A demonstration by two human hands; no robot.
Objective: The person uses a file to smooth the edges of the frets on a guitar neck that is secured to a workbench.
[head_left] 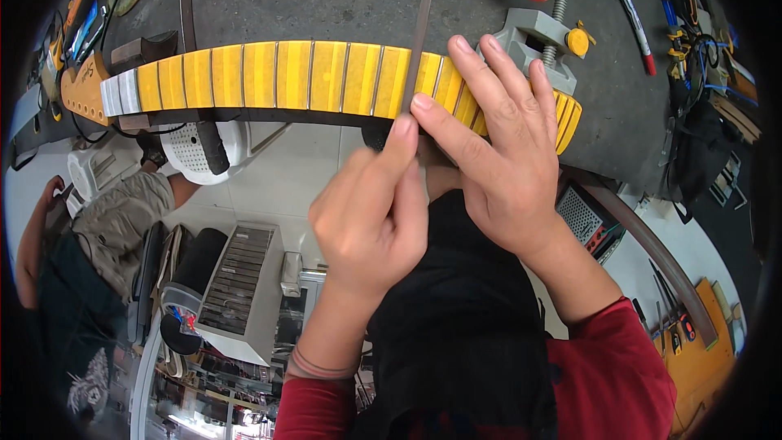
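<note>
A slender metal file [421, 33] is gripped near its lower end by the tightly curled fingers of the left hand [366, 212], at the centre of the frame. The fingers of the right hand [509, 126], just right of centre, are spread apart and laid over the guitar neck [293, 75], with the index fingertip set against the file. The file is angled across the neck, which is stretched over the upper half of the frame, yellow strips being fitted between its metal frets; its headstock [84, 94] is seen at the upper left. A grey clamp [533, 31] is placed by the neck's right end on the dark bench [619, 118], where a red-capped marker [638, 33] is laid at the upper right. A second person [126, 220] is partly seen at the lower left.
</note>
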